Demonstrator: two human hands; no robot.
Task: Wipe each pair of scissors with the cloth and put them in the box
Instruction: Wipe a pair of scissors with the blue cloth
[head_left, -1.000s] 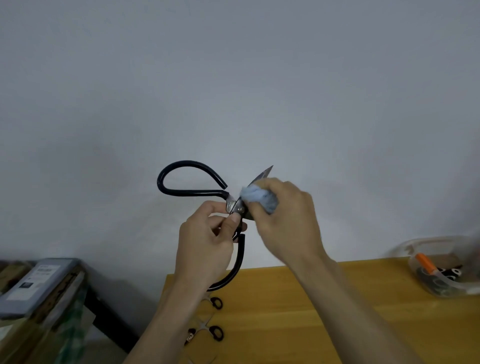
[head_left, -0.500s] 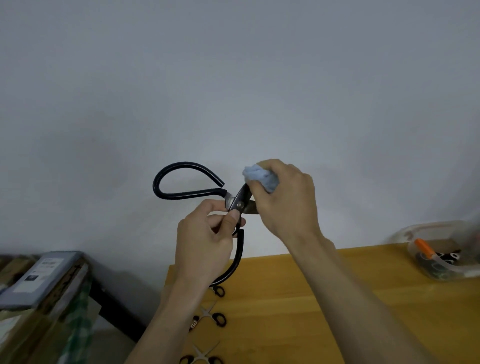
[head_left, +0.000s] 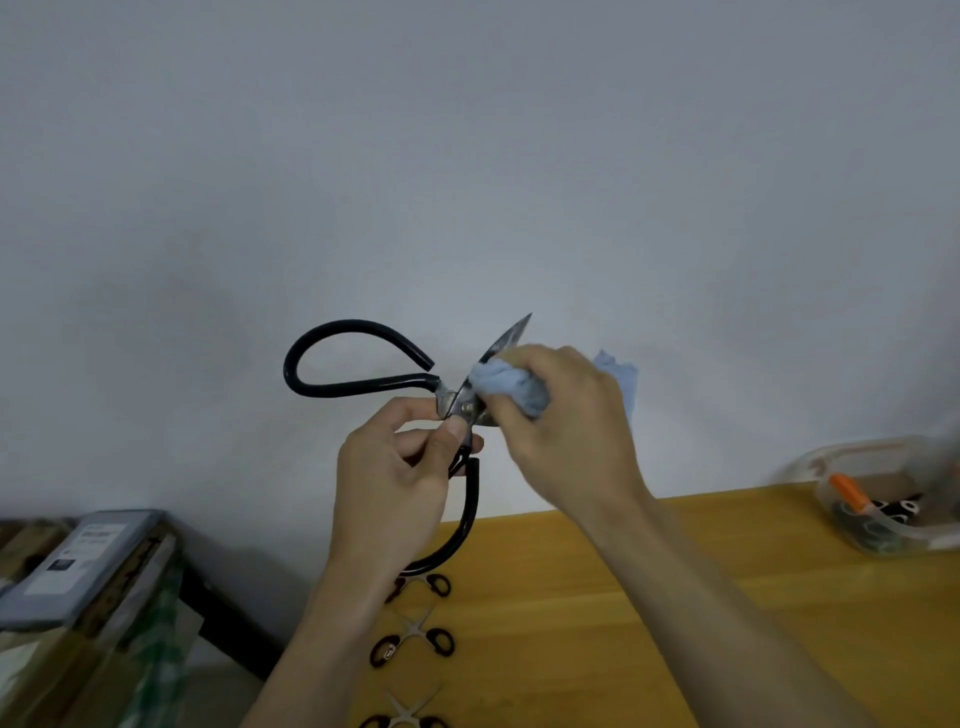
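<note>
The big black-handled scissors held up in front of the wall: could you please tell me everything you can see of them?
The big scissors have two large looped handles that look like black-coated metal, and short silvery blades joined at a pivot. They are held in the air against the pale wall, above the table's far edge, blades open. The left hand pinches them at the pivot; one handle loop juts up and left, the other curves down behind that hand. The right hand presses a bunched blue cloth on the blades; one tip pokes above it.
</note>
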